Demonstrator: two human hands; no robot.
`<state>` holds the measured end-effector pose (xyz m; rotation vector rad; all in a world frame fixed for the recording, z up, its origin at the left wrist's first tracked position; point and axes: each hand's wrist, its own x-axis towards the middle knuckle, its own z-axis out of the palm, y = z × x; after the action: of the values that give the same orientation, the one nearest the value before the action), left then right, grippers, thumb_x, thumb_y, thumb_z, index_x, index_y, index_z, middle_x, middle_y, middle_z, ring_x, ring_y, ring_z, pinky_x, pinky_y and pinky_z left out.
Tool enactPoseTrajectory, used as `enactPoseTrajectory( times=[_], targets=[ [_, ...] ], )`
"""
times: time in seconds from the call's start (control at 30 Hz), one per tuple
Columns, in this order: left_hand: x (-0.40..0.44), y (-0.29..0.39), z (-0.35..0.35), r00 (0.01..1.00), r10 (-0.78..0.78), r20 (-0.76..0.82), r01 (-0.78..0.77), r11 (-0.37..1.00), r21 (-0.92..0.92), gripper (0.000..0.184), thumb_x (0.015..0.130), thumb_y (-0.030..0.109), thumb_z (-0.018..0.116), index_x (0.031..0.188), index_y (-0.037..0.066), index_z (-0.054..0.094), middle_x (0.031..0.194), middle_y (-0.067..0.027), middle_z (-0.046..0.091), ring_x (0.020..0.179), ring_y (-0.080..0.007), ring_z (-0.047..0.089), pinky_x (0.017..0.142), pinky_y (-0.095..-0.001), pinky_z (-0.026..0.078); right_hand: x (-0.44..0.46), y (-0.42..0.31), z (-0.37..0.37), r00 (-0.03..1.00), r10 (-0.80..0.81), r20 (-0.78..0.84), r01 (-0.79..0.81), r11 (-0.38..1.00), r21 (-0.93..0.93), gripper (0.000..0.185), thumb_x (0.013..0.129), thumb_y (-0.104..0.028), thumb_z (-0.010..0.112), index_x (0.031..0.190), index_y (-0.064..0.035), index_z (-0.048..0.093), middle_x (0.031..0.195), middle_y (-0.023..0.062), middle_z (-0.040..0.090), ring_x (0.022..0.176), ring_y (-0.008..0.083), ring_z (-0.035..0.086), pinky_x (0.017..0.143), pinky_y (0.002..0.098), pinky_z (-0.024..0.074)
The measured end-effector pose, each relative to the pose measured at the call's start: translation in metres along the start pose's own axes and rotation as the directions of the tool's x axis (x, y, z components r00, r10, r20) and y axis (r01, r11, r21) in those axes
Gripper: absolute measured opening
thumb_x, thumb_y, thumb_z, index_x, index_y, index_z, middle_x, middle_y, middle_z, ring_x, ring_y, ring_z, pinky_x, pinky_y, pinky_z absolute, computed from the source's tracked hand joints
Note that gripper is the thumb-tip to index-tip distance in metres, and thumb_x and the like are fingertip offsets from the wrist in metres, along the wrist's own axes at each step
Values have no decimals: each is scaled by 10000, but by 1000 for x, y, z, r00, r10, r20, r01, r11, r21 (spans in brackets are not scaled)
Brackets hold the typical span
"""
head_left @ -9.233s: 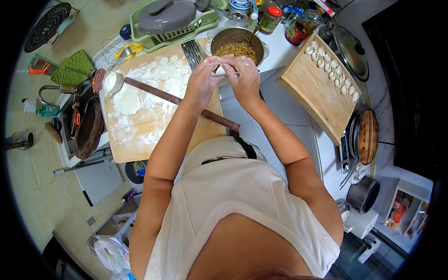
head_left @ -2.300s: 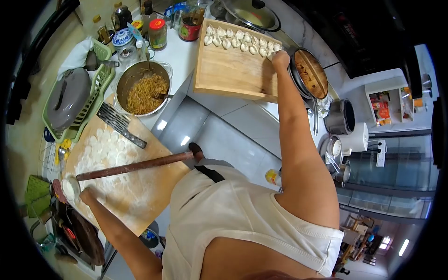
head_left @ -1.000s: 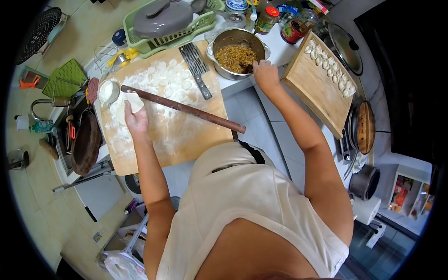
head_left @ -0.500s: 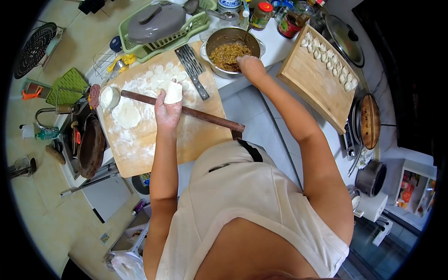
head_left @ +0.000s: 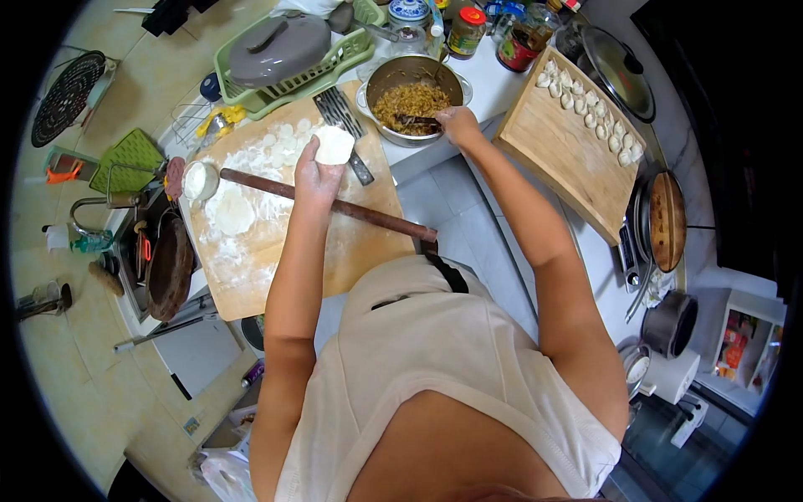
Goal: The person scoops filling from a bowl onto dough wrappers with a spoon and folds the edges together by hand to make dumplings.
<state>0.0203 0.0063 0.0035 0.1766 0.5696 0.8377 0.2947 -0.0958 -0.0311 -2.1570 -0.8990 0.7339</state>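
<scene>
My left hand point(head_left: 319, 177) holds a round white dough wrapper point(head_left: 335, 145) above the floured wooden board point(head_left: 259, 284). At the rim of a two-handled pot, my right hand point(head_left: 459, 125) is closed on the handle of a dark spoon point(head_left: 418, 120), whose end lies in the brown filling point(head_left: 406, 102). A long rolling pin point(head_left: 376, 217) crosses the board below my left hand. Behind the wrapper lies a cleaver point(head_left: 362, 170), partly covered. More wrappers point(head_left: 288, 138) and a larger dough piece point(head_left: 234, 214) rest in the flour.
A wooden tray point(head_left: 560, 159) with rows of dumplings point(head_left: 590, 109) stands at the right. A flour bowl point(head_left: 200, 180) is at the board's left edge. Behind are a green rack point(head_left: 322, 74) and jars point(head_left: 467, 33). The sink point(head_left: 134, 268) lies far left.
My left hand has lifted the wrapper off the board's left part and carried it right, near the pot. My right hand has left the dumpling tray and come to the spoon in the pot.
</scene>
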Motion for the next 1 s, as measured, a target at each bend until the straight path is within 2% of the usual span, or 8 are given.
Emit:
enactPoseTrajectory(
  times=[0.13,0.33,0.43,0.5,0.53,0.63,0.83,1.0],
  targets=[
    [22,-8,14,997,7,-72,-2,997,76,356,965,187,371,1219,-53,435,1224,-215,535,1141,-341,525,986,-474,430,-17,-11,-11,982,169,86,-189,827,530,156,888,-169,576,837,-29,623,597,-19,485,476,76,397,424,236,309],
    [56,-28,27,993,-72,-93,78,994,71,404,979,280,344,1200,-40,453,1216,-205,542,1127,-351,530,987,-493,420,-43,-29,-31,981,81,177,-188,632,752,155,879,-186,586,816,-49,624,614,-21,492,510,86,429,456,242,364],
    [60,-33,33,992,-80,-102,84,996,41,417,984,306,340,1211,-32,429,1194,-221,542,1106,-339,546,960,-481,445,-48,-39,-30,996,85,-2,-63,758,649,167,873,-179,569,811,-33,624,632,40,566,516,159,514,469,317,412],
    [60,-36,36,989,-59,-137,63,998,26,419,983,308,344,1216,-29,428,1204,-212,539,1109,-338,544,961,-482,443,-32,-20,-19,910,-296,-290,330,941,76,174,859,-171,556,818,-17,626,686,108,614,575,239,578,510,388,443],
    [62,-38,33,987,-57,-148,60,998,14,418,979,307,348,1213,-28,437,1211,-206,540,1119,-343,537,969,-489,433,-25,-17,-17,798,-509,-324,441,859,-261,179,852,-167,549,822,-9,628,713,142,638,605,279,610,531,424,458],
    [62,-38,26,985,-44,-165,44,999,-7,418,972,303,357,1211,-25,453,1226,-193,543,1139,-352,523,984,-502,414,-8,-24,-2,925,-351,-146,252,853,-457,212,843,-193,532,816,-21,652,821,221,637,796,377,630,676,469,490],
    [51,-29,18,987,-10,-158,15,999,31,423,969,282,339,1235,-33,433,1222,-203,545,1129,-355,529,976,-499,424,12,-19,26,943,-327,58,292,732,-615,210,825,-176,515,831,-38,674,813,211,634,786,377,623,703,471,492],
    [55,-19,7,993,-20,-115,21,1000,8,422,968,264,324,1235,-45,428,1218,-217,543,1122,-356,534,970,-501,429,13,-14,6,960,-276,56,269,842,-468,244,829,-210,519,820,-19,671,858,187,652,823,362,627,767,454,492]
  ],
)
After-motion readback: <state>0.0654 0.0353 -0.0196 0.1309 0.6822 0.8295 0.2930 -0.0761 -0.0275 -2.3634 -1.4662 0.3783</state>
